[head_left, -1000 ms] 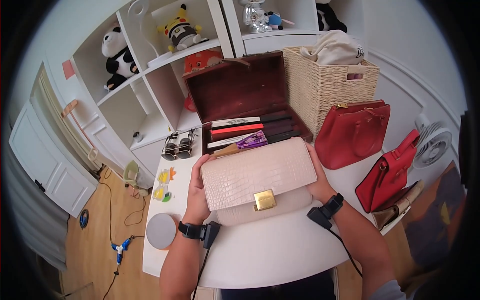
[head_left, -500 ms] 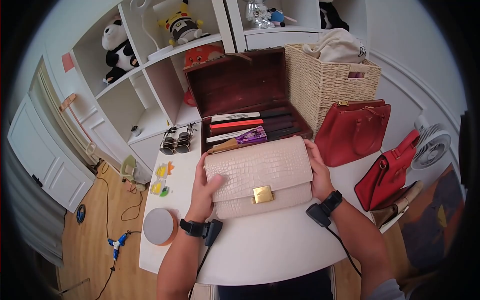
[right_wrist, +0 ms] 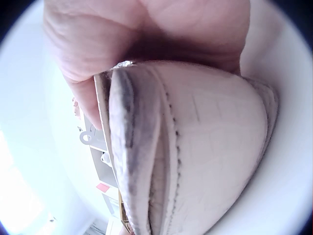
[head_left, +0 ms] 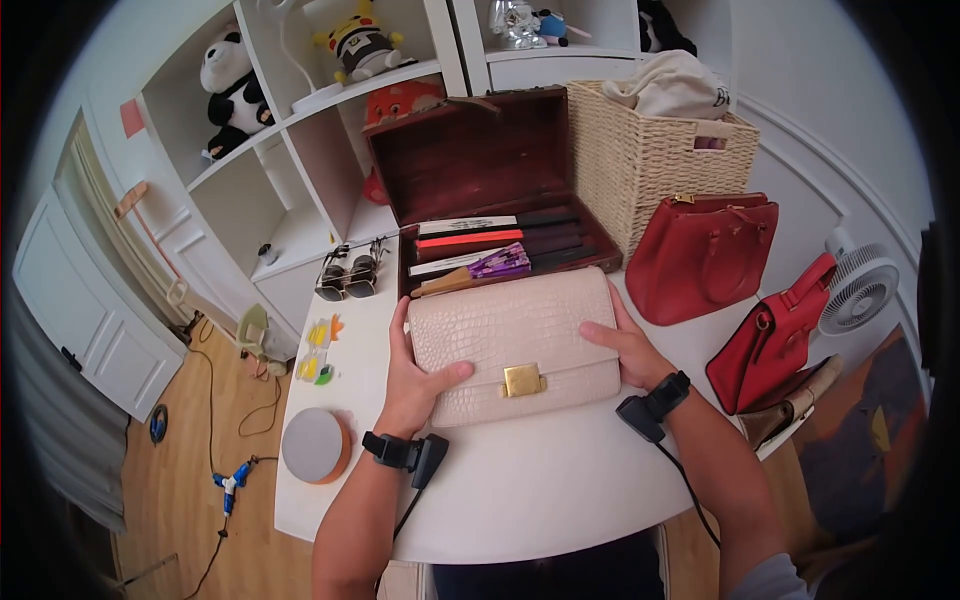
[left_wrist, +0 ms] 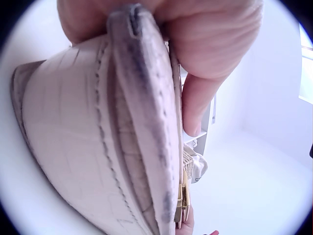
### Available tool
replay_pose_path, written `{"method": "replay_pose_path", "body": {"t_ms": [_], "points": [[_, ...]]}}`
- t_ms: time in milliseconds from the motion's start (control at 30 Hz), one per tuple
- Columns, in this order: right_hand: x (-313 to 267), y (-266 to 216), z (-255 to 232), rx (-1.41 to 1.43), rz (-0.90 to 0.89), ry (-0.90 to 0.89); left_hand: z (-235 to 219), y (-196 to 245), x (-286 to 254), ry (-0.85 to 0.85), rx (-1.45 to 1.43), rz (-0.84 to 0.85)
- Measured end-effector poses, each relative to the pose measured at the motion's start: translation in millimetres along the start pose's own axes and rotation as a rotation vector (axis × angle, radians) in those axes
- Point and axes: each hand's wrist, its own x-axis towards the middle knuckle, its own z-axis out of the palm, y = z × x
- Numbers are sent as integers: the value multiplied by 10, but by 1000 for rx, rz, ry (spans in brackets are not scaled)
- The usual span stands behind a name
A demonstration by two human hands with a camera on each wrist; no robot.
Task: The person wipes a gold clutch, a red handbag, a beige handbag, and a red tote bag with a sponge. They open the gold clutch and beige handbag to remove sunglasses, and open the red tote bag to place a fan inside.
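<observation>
A pale pink crocodile-textured bag with a gold clasp is held between both hands over the white table, its flap down. The left hand grips the left end, thumb on the flap and fingers behind. At the right end the right hand grips likewise, its thumb on the front. In the left wrist view the bag's side shows stitching and dark-worn edges; the right wrist view shows the other side under the palm.
Behind the bag lies an open dark red case holding several fans. Sunglasses, yellow-lensed glasses and a round grey-topped object are at left. A wicker basket and red handbags stand right.
Both thumbs have come onto the front of the bag, the left one first, then the right. The bag has shifted slightly and tilts less; it stays in both hands.
</observation>
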Motion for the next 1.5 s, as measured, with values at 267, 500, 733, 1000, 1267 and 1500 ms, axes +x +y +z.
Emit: {"method": "replay_pose_path", "body": {"t_ms": [267,500,733,1000,1267,1500], "points": [[7,-65,-91,-170,68,-52,15,41,-14,-17,28,5],[3,-149,-36,-333,14,-65,22,108,-21,-52,115,16],[-12,-175,115,-572,-108,-6,38,77,-22,-43,178,78],[-87,-170,338,-728,-228,137,46,53,-19,8,265,116],[-59,-115,284,-817,-333,114,59,87,-18,23,382,131],[-15,23,285,-746,-371,137,134,45,-54,85,496,78]]}}
